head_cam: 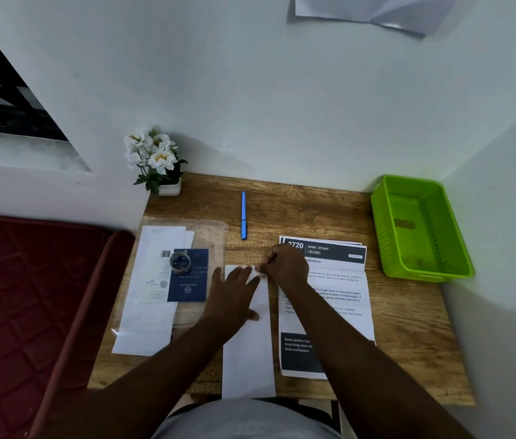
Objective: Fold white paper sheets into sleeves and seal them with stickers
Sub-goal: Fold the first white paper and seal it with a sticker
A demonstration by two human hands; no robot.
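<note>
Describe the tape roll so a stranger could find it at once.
Start at the wooden desk and go to its left edge, where papers lie under a clear sleeve. On them is a dark blue booklet; the tape roll stands on its top left corner, the only ring-shaped thing there.

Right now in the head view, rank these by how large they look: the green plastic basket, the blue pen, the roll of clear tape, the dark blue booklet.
1. Green plastic basket
2. Dark blue booklet
3. Blue pen, long but thin
4. Roll of clear tape, sitting on the booklet

The wide-angle lens makes this apparent size only.
</note>
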